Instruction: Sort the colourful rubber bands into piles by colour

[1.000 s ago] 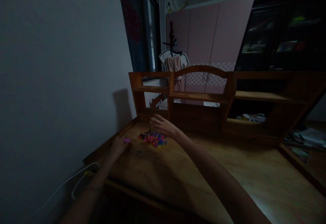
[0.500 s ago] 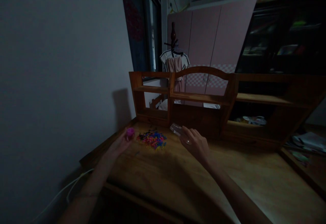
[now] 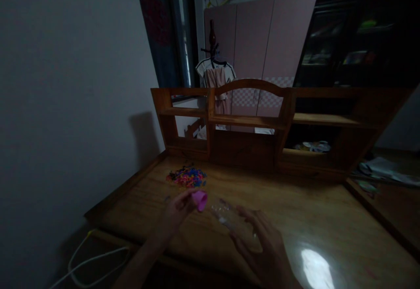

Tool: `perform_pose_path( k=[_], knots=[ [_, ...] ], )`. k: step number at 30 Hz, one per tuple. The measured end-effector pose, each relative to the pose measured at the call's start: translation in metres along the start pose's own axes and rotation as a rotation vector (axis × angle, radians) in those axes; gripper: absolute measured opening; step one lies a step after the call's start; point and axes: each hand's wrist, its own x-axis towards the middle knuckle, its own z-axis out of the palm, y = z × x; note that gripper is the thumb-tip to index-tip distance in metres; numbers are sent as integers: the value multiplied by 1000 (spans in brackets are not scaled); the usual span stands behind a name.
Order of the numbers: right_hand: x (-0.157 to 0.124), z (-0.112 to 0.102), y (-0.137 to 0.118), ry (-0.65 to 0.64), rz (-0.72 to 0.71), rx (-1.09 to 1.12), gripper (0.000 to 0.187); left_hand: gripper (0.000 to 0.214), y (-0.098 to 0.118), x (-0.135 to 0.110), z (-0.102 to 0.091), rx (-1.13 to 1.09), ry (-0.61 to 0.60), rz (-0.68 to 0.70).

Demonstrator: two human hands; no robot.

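My left hand [image 3: 177, 212] pinches a small pink cap [image 3: 200, 200] just above the wooden desk [image 3: 315, 219]. My right hand [image 3: 262, 247] grips a small clear bottle [image 3: 226, 215], tilted with its mouth pointing toward the pink cap. Cap and bottle mouth are close together, a little apart. A pile of small colourful bits [image 3: 187, 177] lies on the desk beyond both hands, near the back left.
A wooden shelf unit [image 3: 249, 122] stands along the desk's back edge. A grey wall is on the left, with a white cable [image 3: 88, 260] below the desk's left edge. Clothes hang on a rack [image 3: 215, 76] behind; a dark cabinet stands at the right.
Both hands have drawn back from the colourful pile toward me. The pink cap and the clear bottle have come together in front of me.
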Motion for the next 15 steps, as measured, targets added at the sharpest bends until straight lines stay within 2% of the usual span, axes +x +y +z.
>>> perform_pose_path(
  k=[3, 7, 9, 11, 13, 15],
  knots=[
    [-14, -4, -3, 9, -85, -122, 46, 44, -5, -14, 20, 85, -70, -15],
    [-30, -13, 3, -28, -287, -302, 46, 38, -4, -25, 42, 105, -136, -26],
    [-37, -16, 4, -26, -244, -260, 49, 34, -1, -28, 49, 132, -156, -11],
    [-42, -19, 2, -43, -16, -61, 51, 30, 2, -31, 53, 187, -181, 19],
    [-45, -18, -1, -114, 339, 249, 49, 29, 5, -32, 53, 258, -231, 65],
    [-48, -14, -3, -239, 700, 647, 41, 32, 6, -32, 50, 286, -334, 110]
  ],
)
